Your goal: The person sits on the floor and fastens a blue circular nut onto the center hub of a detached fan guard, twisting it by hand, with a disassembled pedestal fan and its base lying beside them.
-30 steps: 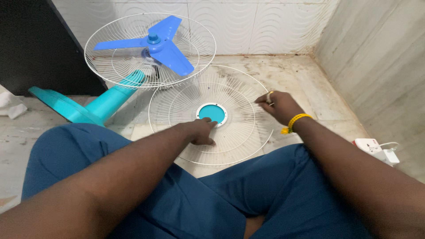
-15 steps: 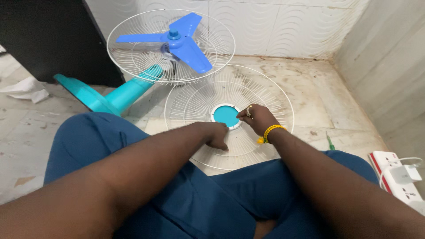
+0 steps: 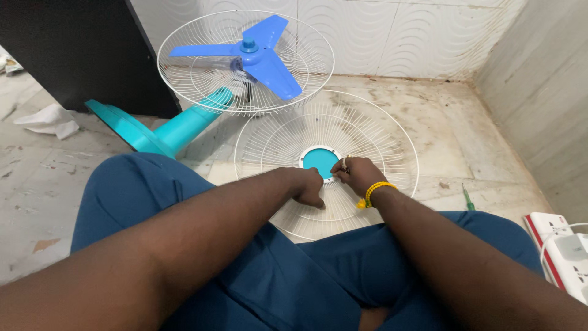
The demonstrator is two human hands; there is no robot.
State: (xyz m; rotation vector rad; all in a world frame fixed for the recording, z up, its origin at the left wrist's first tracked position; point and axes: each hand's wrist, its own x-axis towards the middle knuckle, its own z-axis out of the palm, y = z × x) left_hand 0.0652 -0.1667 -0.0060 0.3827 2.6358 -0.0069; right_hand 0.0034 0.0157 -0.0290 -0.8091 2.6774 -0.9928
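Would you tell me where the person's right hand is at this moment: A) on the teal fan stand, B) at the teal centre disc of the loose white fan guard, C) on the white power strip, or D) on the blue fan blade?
B: the right hand, with a yellow bead bracelet, pinches at the edge of the teal centre disc of the loose white fan guard.

fan guard [image 3: 367, 132] before fan [image 3: 245, 61], power strip [image 3: 566, 257] right

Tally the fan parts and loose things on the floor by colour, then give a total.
White: 4 - front grille under both hands, rear grille, crumpled tissue, power strip
Blue: 1 - blade
Teal: 1 - fan stand
Green: 1 - screwdriver
Total: 7
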